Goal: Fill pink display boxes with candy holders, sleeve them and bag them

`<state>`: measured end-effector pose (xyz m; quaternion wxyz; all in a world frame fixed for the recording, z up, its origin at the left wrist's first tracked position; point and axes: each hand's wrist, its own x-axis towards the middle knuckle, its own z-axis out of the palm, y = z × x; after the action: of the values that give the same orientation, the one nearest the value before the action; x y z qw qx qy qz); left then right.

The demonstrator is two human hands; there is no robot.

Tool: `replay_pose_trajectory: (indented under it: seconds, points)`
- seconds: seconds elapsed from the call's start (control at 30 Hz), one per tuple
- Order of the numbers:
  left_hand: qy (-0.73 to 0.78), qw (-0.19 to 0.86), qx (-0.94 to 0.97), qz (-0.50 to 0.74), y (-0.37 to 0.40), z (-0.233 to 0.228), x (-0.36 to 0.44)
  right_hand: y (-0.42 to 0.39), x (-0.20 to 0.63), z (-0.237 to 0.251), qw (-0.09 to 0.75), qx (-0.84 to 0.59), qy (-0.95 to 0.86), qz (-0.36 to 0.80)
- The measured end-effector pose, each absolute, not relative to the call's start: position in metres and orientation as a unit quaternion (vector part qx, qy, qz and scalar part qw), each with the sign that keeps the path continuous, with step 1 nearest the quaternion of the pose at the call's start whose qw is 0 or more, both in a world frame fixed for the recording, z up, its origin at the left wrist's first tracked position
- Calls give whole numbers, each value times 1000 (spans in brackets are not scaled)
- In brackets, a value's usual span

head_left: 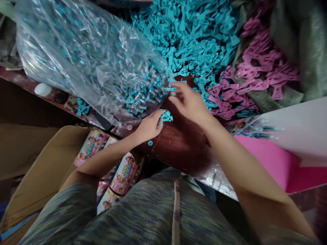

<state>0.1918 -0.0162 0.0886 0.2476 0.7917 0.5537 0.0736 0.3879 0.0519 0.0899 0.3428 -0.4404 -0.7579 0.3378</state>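
My left hand (pixel 150 125) is closed around a small bunch of turquoise plastic pieces (pixel 167 116), which stick out past the thumb and fingers. Just above and to the right, my right hand (pixel 190 102) has its thumb and fingers curled about a thin turquoise plastic piece (pixel 169 89) at the fingertips. That piece is beside small clear tubes with turquoise ends (pixel 153 92), which spill from the mouth of a large clear plastic bag (pixel 84 51). Beyond my right hand rises a heap of turquoise plastic parts (pixel 189 34) with long flat shapes and round holes.
Pink plastic parts (pixel 258 68) lie at the right on dark green cloth (pixel 288 44). A small turquoise gear-like disc (pixel 150 143) rests near the brown tabletop's (pixel 184 143) front edge. Printed packages (pixel 125 172) stand below by a cardboard box (pixel 43 170). A pink box (pixel 265 156) is right.
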Motion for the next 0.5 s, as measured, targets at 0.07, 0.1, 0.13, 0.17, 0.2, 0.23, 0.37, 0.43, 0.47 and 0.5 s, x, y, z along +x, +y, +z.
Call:
replay_pose_trajectory:
  seconds: [0.07,0.1,0.13,0.17,0.2,0.23,0.37,0.43,0.47,0.5]
  points:
    - [520,351,760,170,-22,97,180,27,415,92,385,-424,-685,451]
    - [500,390,745,208,-24,101,178,16,424,94,386,-413,-655,503]
    - [482,416,734,238,-26,105,177,7,430,96,377,-403,-634,542]
    - [468,433,726,258,-28,109,179,0,433,99,364,-398,-627,562]
    - [460,444,721,267,-29,113,181,-5,435,102,355,-397,-633,562]
    - [457,452,716,271,-30,115,184,-8,436,106,350,-398,-651,544]
    - [463,454,709,278,-33,121,189,-9,438,121,339,-376,-756,415]
    - [461,436,715,293,-36,122,189,-11,439,126,326,-364,-789,374]
    - [458,429,719,299,-38,122,188,-13,439,128,321,-361,-798,360]
    - [454,423,724,301,-40,122,188,-15,439,129,318,-361,-804,350]
